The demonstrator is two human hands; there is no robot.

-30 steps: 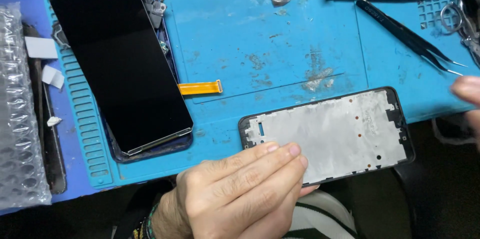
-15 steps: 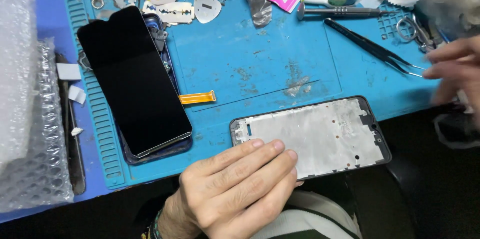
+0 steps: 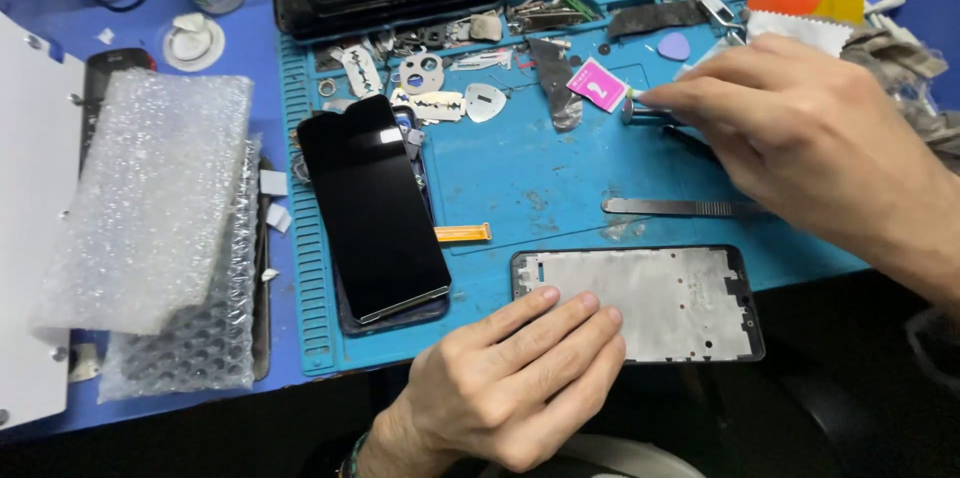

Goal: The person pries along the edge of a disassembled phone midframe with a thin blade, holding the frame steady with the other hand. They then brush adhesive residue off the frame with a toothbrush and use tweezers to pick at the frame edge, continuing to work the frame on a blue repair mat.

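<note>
The left hand [image 3: 510, 383] is laid flat, fingers together and stretched out, its fingertips pressed on the near left corner of the phone frame [image 3: 640, 303]. The frame is plainly being pinned down so that it cannot slide; it lies face-up at the front edge of the blue mat [image 3: 520, 168], partly overhanging the counter [image 3: 150, 408].

Farther back, the right hand [image 3: 800, 138] is reaching across the mat, and its fingertips are closed around the end of a small metal-handled tool [image 3: 645, 115]. Nothing more than the tool's handle end can be made out, as the rest is hidden under the fingers.

A pair of tweezers [image 3: 680, 207] is left lying flat between that hand and the frame, kept within easy reach. To the left, a black phone screen [image 3: 372, 206] is rested glass-up on another phone body, with an orange ribbon cable [image 3: 462, 233] sticking out beside it, kept well apart from the frame. Bubble wrap [image 3: 150, 208] is stacked at the far left, off the mat. Razor blades [image 3: 438, 105] and picks are scattered along the mat's back edge.
</note>
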